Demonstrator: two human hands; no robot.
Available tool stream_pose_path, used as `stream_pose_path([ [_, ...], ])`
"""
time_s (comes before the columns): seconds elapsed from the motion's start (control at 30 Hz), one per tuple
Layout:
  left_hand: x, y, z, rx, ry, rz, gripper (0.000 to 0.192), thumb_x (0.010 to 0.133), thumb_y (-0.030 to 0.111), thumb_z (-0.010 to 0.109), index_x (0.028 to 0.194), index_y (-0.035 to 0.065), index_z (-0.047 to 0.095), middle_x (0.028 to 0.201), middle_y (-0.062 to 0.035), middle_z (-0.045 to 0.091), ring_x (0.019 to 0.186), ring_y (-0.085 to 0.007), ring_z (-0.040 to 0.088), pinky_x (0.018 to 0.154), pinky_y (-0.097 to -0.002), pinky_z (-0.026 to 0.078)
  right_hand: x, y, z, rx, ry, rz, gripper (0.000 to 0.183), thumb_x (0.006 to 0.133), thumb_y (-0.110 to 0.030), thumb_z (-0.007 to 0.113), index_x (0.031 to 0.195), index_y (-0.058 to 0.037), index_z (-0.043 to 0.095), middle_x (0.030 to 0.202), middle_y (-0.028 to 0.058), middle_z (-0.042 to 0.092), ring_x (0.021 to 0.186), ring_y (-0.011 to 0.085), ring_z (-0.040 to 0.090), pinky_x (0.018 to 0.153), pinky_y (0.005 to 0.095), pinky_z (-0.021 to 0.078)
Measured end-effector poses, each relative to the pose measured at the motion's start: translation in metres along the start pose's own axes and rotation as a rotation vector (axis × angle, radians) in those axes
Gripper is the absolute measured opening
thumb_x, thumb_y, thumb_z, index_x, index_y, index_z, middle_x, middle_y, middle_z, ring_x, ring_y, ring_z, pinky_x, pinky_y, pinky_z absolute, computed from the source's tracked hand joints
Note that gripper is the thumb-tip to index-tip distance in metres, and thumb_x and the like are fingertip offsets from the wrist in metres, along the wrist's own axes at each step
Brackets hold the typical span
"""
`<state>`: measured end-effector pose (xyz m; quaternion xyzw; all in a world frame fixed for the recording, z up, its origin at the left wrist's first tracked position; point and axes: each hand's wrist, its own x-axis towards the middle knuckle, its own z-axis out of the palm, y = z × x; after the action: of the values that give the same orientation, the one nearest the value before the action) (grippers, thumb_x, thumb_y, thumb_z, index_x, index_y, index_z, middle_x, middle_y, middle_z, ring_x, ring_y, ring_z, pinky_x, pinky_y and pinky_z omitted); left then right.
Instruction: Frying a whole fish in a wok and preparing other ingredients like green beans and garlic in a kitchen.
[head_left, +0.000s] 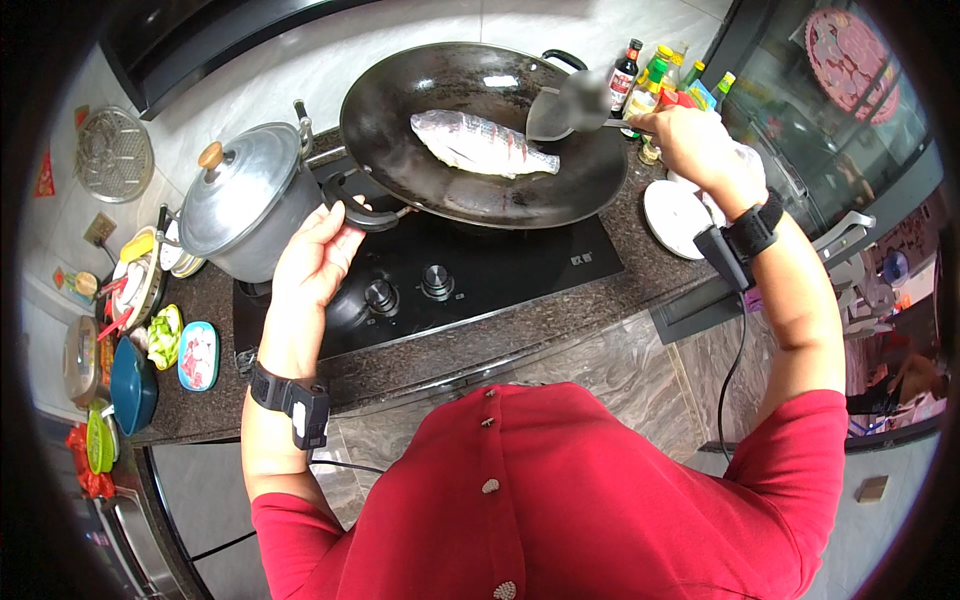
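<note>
A whole scored fish (484, 144) lies on its side in a large black wok (480, 199) on the gas cooktop (495, 262). With my left hand (321, 244) I grip the wok's near-left black loop handle (358, 214). My right hand (686, 146), at the wok's right rim, is closed on the handle of a metal wok spatula (549, 116). Its blade is inside the wok, just right of the fish near the tail; part of the spatula is blurred. I cannot tell whether the blade touches the fish.
Left of the wok stands a lidded aluminium pot (244, 199). Further left are a blue dish of chopped pieces (198, 357), a plate of cut green vegetable (164, 337) and a blue bowl (134, 390). Sauce bottles (624, 75) and a white plate (677, 219) stand to the right.
</note>
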<state>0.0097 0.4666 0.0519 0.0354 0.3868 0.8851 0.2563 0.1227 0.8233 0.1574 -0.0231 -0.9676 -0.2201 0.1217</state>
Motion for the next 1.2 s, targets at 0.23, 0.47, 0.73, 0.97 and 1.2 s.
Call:
stream_pose_path([
  [0.23, 0.006, -0.001, -0.011, 0.001, -0.033, -0.017, 0.017, 0.081, 0.006, 0.043, 0.096, -0.0022, 0.045, 0.092, -0.0127, 0.053, 0.086, -0.0192, 0.053, 0.076, -0.0287, 0.045, 0.009, 0.022, -0.018, 0.486, -0.539, 0.072, 0.033, 0.069, -0.005, 0.055, 0.101, -0.0122, 0.054, 0.079, 0.0064, 0.059, 0.066, 0.0141, 0.055, 0.06, 0.0269, 0.0453],
  [0.47, 0.003, -0.001, -0.004, 0.023, 0.023, -0.009, 0.014, 0.081, 0.006, 0.044, 0.093, 0.0, 0.047, 0.09, -0.0108, 0.055, 0.083, -0.0171, 0.054, 0.072, -0.0266, 0.046, 0.015, -0.025, -0.014, 0.6, -0.737, 0.105, 0.034, 0.075, -0.012, 0.05, 0.109, -0.0189, 0.049, 0.058, -0.0009, 0.05, 0.045, 0.0066, 0.043, 0.038, 0.0204, 0.0371],
  [0.73, 0.004, -0.001, -0.006, 0.02, -0.021, -0.025, 0.016, 0.081, 0.007, 0.044, 0.095, -0.0001, 0.047, 0.09, -0.011, 0.055, 0.083, -0.0167, 0.054, 0.075, -0.0266, 0.045, -0.005, -0.027, 0.001, 0.706, -0.516, 0.002, 0.031, 0.073, -0.011, 0.054, 0.104, -0.0129, 0.053, 0.085, 0.0065, 0.06, 0.072, 0.017, 0.056, 0.066, 0.0277, 0.0432],
  [0.97, 0.004, -0.002, -0.006, 0.026, -0.022, -0.005, 0.015, 0.081, 0.006, 0.043, 0.094, -0.0013, 0.047, 0.09, -0.0118, 0.054, 0.085, -0.0176, 0.053, 0.076, -0.0274, 0.045, -0.01, -0.002, -0.004, 0.652, -0.348, 0.002, 0.032, 0.071, -0.009, 0.055, 0.102, -0.0162, 0.054, 0.079, 0.006, 0.06, 0.065, 0.0162, 0.056, 0.061, 0.0282, 0.044],
  [1.2, 0.003, -0.002, -0.004, -0.006, -0.006, 0.003, 0.014, 0.081, 0.006, 0.044, 0.093, -0.0014, 0.047, 0.089, -0.0118, 0.055, 0.083, -0.0178, 0.054, 0.075, -0.0272, 0.045, 0.003, -0.002, 0.009, 0.194, -0.133, 0.074, 0.03, 0.07, -0.011, 0.052, 0.099, -0.0177, 0.056, 0.08, 0.0111, 0.058, 0.076, 0.0249, 0.056, 0.067, 0.034, 0.0442],
])
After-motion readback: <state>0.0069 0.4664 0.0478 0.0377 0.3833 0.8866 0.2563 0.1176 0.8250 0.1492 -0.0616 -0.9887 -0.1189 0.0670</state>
